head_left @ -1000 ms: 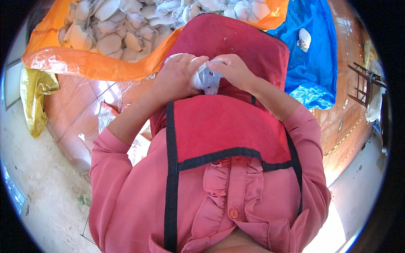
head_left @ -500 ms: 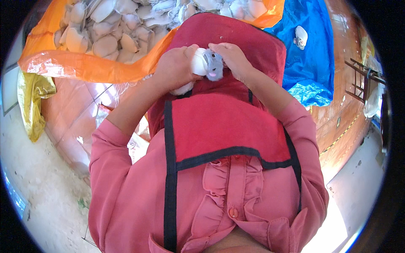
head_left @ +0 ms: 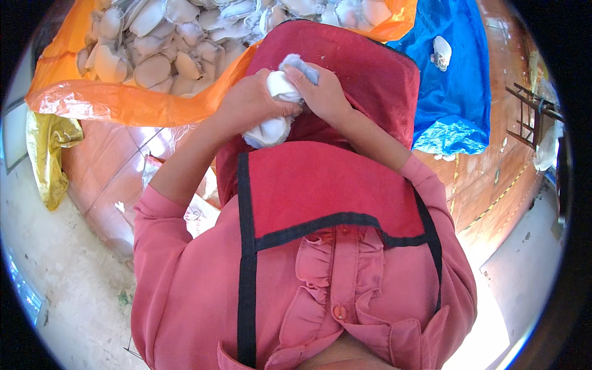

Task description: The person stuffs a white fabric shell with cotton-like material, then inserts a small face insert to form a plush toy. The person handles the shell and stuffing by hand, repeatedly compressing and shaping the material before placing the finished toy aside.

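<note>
Plush piece (head_left: 282,87) (grey-white) in left fingers (head_left: 279,110) and right fingers (head_left: 300,80)

Orange-brown tiled floor (head_left: 102,166), bright light patch (head_left: 487,320)

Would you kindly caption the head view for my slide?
Two hands hold a white-and-grey plush piece above a red apron.

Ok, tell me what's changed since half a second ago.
The grey and white plush toy has turned, hiding its grey face. The right hand moved slightly left, thumb now on the toy. The left hand still grips it; the pale rounded pieces on orange plastic stayed.
</note>
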